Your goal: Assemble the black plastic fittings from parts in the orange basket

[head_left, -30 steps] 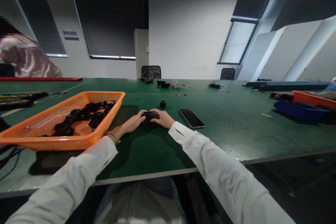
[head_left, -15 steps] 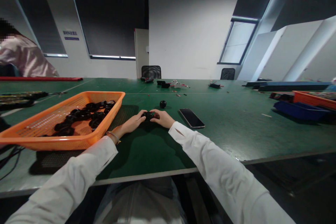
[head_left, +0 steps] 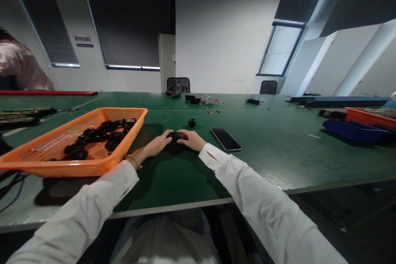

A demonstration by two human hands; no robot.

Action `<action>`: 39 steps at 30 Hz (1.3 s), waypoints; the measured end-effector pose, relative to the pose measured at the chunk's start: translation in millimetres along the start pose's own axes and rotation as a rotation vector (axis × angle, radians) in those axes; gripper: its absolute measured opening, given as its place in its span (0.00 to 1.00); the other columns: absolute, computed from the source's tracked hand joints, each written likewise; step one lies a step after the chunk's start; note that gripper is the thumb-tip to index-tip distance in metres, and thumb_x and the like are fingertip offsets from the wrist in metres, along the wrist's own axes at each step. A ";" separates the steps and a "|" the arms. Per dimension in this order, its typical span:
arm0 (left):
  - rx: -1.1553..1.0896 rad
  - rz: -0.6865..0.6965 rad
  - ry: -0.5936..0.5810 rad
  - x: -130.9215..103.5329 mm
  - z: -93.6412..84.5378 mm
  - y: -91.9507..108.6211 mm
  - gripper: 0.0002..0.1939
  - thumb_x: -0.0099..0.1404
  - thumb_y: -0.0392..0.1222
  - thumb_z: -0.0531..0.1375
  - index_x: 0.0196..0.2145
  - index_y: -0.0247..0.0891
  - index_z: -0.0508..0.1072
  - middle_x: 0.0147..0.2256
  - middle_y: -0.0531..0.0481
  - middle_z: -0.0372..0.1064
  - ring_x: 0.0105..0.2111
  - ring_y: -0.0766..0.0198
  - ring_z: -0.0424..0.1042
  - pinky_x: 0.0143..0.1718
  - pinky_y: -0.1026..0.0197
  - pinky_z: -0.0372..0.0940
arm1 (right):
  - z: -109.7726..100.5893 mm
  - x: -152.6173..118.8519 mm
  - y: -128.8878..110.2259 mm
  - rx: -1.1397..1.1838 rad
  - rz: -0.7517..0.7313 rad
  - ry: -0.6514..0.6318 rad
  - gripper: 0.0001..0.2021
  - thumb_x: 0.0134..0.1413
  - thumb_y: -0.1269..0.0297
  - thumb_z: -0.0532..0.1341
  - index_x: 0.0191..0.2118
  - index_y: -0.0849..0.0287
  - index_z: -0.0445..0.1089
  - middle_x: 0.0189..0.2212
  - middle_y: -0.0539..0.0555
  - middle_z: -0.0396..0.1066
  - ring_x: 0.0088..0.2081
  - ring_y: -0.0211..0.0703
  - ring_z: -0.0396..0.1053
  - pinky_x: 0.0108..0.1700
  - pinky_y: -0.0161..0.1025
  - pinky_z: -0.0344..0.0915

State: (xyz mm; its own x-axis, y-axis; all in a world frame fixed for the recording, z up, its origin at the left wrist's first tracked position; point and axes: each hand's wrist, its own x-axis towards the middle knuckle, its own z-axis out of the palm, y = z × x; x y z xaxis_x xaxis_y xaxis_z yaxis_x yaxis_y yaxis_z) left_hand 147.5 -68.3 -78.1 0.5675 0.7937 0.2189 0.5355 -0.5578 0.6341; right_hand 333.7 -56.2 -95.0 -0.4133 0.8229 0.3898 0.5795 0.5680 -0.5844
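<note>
A small black part (head_left: 175, 136) with a touch of green and red is gripped from both sides just over the table. My left hand (head_left: 158, 143) has its fingers closed on the left side of it, and my right hand (head_left: 192, 139) pinches the right side. Fingers hide much of the part, so its exact kind does not show. Beyond my hands a round black piece (head_left: 192, 123) stands on the green table (head_left: 179, 181). To the right of my right hand lies a smartphone (head_left: 226, 139), screen up and dark.
An orange plastic basket (head_left: 130, 148) with several black parts (head_left: 100, 134) stands on the left. Blue (head_left: 354, 131) and orange trays (head_left: 371, 116) sit at the right. Black and white pieces (head_left: 208, 99) lie toward the back. Another person (head_left: 26, 66) is at far left.
Both hands and the black part stay in the same place. The other person at the far left has shifted further left.
</note>
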 end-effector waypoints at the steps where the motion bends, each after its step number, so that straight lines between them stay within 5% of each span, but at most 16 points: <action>1: -0.010 0.002 0.003 0.2 0.2 -0.7 0.20 0.61 0.44 0.44 0.50 0.34 0.56 0.34 0.48 0.64 0.35 0.62 0.64 0.40 0.59 0.58 | 0.1 0.0 -0.1 -0.005 -0.002 0.002 0.20 0.44 0.65 0.61 0.47 0.63 0.65 0.26 0.51 0.67 0.28 0.36 0.65 0.36 0.37 0.63; 14: -0.070 -0.016 0.009 3.1 2.2 -5.7 0.21 0.61 0.46 0.44 0.50 0.34 0.56 0.35 0.48 0.62 0.32 0.63 0.63 0.38 0.59 0.59 | -1.6 0.3 -2.8 -0.237 -0.173 0.069 0.24 0.40 0.69 0.64 0.48 0.63 0.64 0.36 0.58 0.69 0.38 0.43 0.65 0.42 0.41 0.61; 39: -0.070 -0.003 0.021 1.2 1.7 -4.0 0.20 0.61 0.45 0.44 0.49 0.34 0.58 0.32 0.49 0.63 0.30 0.64 0.62 0.37 0.61 0.59 | -1.0 -0.2 -5.0 -0.023 -0.063 0.074 0.21 0.38 0.71 0.64 0.43 0.63 0.66 0.29 0.52 0.70 0.31 0.37 0.66 0.38 0.37 0.64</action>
State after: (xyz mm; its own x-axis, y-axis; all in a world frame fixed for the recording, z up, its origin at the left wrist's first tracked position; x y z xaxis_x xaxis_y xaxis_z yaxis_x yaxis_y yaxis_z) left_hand 147.1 -65.5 -81.7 0.5524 0.8006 0.2320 0.4919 -0.5378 0.6847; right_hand 331.6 -59.2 -91.5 -0.3968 0.7838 0.4777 0.5705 0.6183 -0.5406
